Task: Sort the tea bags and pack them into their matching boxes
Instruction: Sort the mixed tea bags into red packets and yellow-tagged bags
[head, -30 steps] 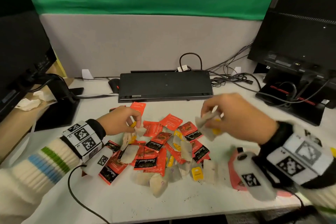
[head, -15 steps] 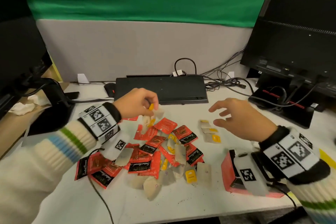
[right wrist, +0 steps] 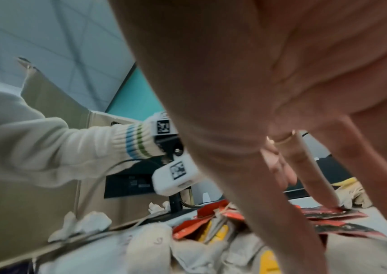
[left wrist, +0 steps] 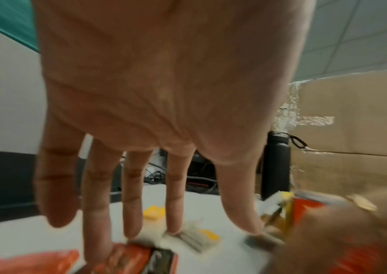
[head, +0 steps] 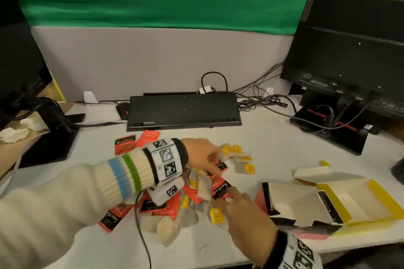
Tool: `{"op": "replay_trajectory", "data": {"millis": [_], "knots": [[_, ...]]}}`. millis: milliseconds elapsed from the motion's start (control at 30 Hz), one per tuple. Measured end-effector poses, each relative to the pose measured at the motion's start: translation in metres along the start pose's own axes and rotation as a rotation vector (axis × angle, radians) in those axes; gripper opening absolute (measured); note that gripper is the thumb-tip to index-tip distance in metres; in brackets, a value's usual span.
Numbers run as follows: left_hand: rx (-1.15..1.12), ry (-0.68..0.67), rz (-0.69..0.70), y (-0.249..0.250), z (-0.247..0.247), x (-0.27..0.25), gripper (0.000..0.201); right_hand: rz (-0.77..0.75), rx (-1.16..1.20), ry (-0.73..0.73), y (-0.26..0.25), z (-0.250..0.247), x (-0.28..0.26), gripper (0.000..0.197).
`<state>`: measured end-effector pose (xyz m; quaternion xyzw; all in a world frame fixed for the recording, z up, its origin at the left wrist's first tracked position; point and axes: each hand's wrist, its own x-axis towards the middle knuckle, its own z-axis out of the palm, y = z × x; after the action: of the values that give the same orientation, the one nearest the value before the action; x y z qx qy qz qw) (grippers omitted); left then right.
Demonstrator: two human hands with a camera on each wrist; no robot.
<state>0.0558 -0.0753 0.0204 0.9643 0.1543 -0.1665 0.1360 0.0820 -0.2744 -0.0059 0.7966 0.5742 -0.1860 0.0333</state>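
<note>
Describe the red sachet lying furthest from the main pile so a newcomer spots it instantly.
Start at the black keyboard at the back of the desk. Just in front of its left end lie two red sachets; take the left one, the dark-banded sachet. Unlike its plain orange-red neighbour, it shows a black band with script lettering.

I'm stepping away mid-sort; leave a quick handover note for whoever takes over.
Left hand: open, fingers straight, tips on the mixed pile.
Right hand: open, fingertips on a red-and-black sachet at the pile's near right.
Done: a few yellow-tagged tea bags set apart beyond the pile.
Left: red box and yellow box lie open at right with no tea bags visible inside; nearly everything is unsorted.
</note>
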Motion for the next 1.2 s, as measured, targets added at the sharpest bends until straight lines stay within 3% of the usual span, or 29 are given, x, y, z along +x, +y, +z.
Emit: {"op": "replay_trajectory", "data": {"millis": [100, 167, 300, 467, 633, 800, 900, 1000, 1133, 1200], "knots": [[0.126, -0.090, -0.012, 0.006, 0.026, -0.008, 0.056, 0.046, -0.059, -0.054, -0.002, 0.004, 0.003, 0.062], [0.128, -0.060, 0.018, 0.004, 0.037, -0.010, 0.043, 0.046, -0.098, -0.065, -0.004, 0.007, 0.005, 0.057], [-0.053, -0.004, 0.047, -0.004, 0.042, -0.015, 0.014, 0.025, -0.122, -0.054, -0.003, 0.011, 0.012, 0.046], [-0.203, 0.064, 0.062, -0.021, 0.035, -0.021, 0.012, -0.015, -0.015, -0.041, 0.005, 0.003, 0.019, 0.031], [-0.333, 0.074, 0.082, -0.035, 0.004, -0.035, 0.012, -0.082, 0.243, 0.156, 0.022, -0.044, 0.009, 0.019], [-0.406, 0.115, 0.098, -0.038, -0.034, -0.038, 0.018, 0.044, 0.311, 0.558, 0.050, -0.089, 0.028, 0.014], [-0.522, 0.210, 0.095, -0.028, -0.044, -0.024, 0.019, 0.110, 0.294, 0.573, 0.059, -0.094, 0.040, 0.034], [-0.739, 0.294, 0.044, -0.019, -0.044, -0.006, 0.045, 0.112, 0.270, 0.485, 0.056, -0.088, 0.035, 0.045], [-0.319, 0.268, -0.126, -0.021, -0.024, 0.017, 0.090, 0.074, 0.279, 0.412, 0.053, -0.075, 0.015, 0.034], [-0.161, 0.081, -0.228, -0.020, -0.006, 0.026, 0.110, 0.049, 0.288, 0.348, 0.052, -0.068, 0.007, 0.032]]}}
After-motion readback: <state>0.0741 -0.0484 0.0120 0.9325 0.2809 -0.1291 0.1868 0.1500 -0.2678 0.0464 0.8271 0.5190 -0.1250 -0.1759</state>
